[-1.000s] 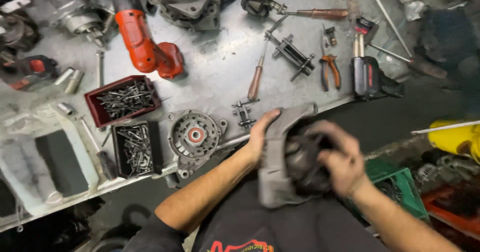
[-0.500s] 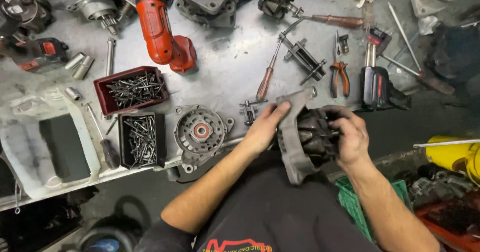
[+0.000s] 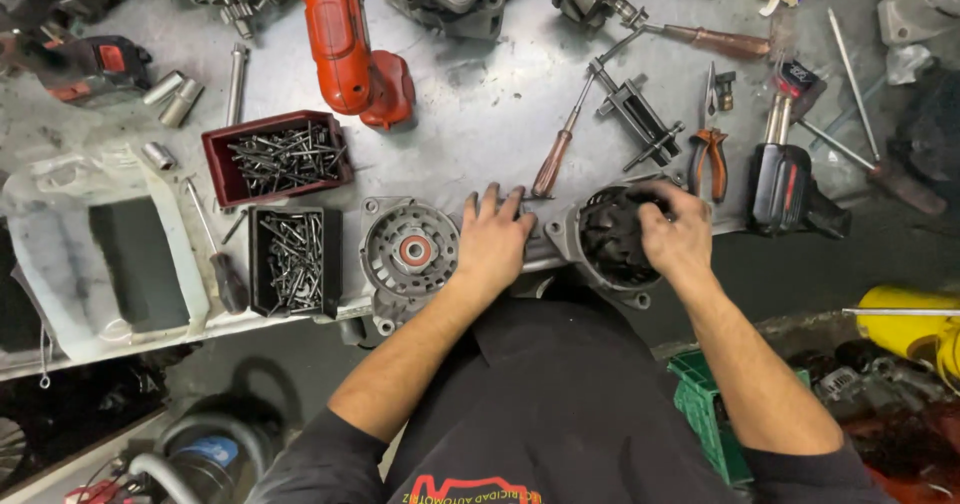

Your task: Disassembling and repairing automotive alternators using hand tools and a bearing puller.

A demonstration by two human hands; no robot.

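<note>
A grey alternator housing (image 3: 605,239) with a dark winding inside rests at the front edge of the metal bench (image 3: 480,114). My right hand (image 3: 675,236) grips its right side, fingers curled over the rim and winding. My left hand (image 3: 492,239) lies flat on the bench just left of the housing, fingers spread and holding nothing. To the left of that hand sits a round grey end cover (image 3: 405,254) with a red-ringed bearing in its middle.
A red tray (image 3: 275,159) and a black tray (image 3: 293,261) hold screws at the left. Behind lie a red drill (image 3: 350,49), a wooden-handled screwdriver (image 3: 555,159), a puller (image 3: 640,119), pliers (image 3: 708,149) and a black power tool (image 3: 785,189). A green crate (image 3: 705,404) stands below right.
The housing was held up in both hands off the bench edge; it now rests on the bench. My left hand has let go and lies flat beside it.
</note>
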